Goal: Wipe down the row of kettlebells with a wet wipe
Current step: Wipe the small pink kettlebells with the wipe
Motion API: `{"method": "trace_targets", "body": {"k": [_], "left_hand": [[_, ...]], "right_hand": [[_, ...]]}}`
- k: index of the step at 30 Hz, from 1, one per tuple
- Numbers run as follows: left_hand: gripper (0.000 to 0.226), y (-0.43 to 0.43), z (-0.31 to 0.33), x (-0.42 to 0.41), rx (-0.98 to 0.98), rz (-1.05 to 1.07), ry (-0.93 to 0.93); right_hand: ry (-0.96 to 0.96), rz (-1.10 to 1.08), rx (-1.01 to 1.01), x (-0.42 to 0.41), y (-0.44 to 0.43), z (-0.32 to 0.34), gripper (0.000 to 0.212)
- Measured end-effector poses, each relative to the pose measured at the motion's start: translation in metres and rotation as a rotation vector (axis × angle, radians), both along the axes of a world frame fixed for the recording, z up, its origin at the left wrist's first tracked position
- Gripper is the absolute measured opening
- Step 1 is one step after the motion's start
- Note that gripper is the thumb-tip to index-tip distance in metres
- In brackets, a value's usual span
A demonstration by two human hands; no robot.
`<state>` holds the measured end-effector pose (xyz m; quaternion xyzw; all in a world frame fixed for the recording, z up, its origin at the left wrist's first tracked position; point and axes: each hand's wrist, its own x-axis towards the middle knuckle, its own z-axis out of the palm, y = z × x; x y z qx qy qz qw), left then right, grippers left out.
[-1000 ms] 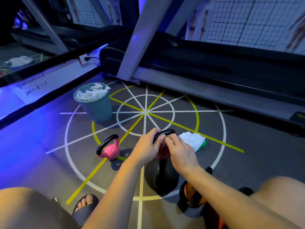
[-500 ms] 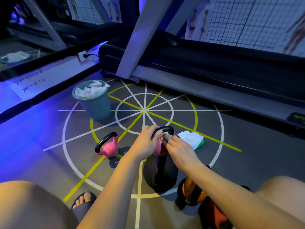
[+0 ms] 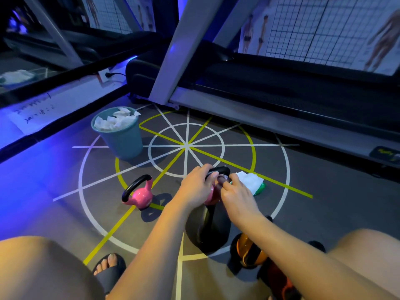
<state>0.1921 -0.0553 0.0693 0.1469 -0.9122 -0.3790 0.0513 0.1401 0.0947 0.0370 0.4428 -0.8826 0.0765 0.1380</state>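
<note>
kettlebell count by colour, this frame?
pink kettlebells: 2
black kettlebell: 1
orange kettlebell: 1
red kettlebell, partly hidden: 1
Total: 5

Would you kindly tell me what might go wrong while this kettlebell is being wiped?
The left hand grips the handle of the pink kettlebell, where the right hand presses a wipe; wet, it might slip and knock the black kettlebell just before it. The bin is heaped with used wipes, so another may fall out.
</note>
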Motion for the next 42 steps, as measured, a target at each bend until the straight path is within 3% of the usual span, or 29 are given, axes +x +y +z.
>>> {"method": "trace_targets", "body": {"k": [3,6,10,14,18,22,27,30,32,38,42], "left_hand": [[0.029,0.004,0.003,-0.002,-0.017,-0.002,-0.009],[0.03,0.002,0.004,-0.003,-0.002,0.002,-0.029],[0.029,0.006,0.008,-0.006,-0.025,-0.007,-0.064],[0.032,0.016,0.011,-0.008,-0.052,0.014,-0.068],[0.031,0.003,0.009,-0.005,0.038,0.003,-0.04],[0.03,-0.003,0.013,0.008,0.069,-0.011,-0.004],[0.019,0.004,0.01,0.014,0.056,-0.071,0.001],[0.018,0.008,0.009,0.011,0.008,-0.069,0.002],[0.022,0.003,0.005,0.008,0.029,-0.046,0.022],[0.024,-0.019,-0.005,0.006,0.092,0.018,0.052],[0.026,-0.017,-0.007,0.004,0.086,0.002,0.054]], "right_hand": [[-0.101,-0.027,0.002,0.007,-0.002,0.009,0.047],[-0.195,-0.04,0.04,0.0,0.003,0.013,0.029],[-0.314,-0.153,-0.063,-0.012,-0.002,0.022,0.007],[-0.451,-0.307,-0.235,-0.008,-0.011,0.036,0.005],[-0.666,-0.598,-0.618,-0.008,-0.008,0.025,0.029],[-0.842,-0.629,-0.76,-0.004,-0.02,0.013,0.032],[-0.903,-0.731,-0.664,-0.001,-0.032,0.002,0.028],[-1.065,-0.875,-0.556,-0.002,-0.031,-0.006,0.046],[-1.116,-0.852,-0.447,-0.004,-0.028,-0.005,0.053],[-1.068,-0.724,-0.599,-0.01,-0.026,0.016,0.024],[-0.802,-0.618,-0.606,-0.01,-0.031,0.027,0.026]]}}
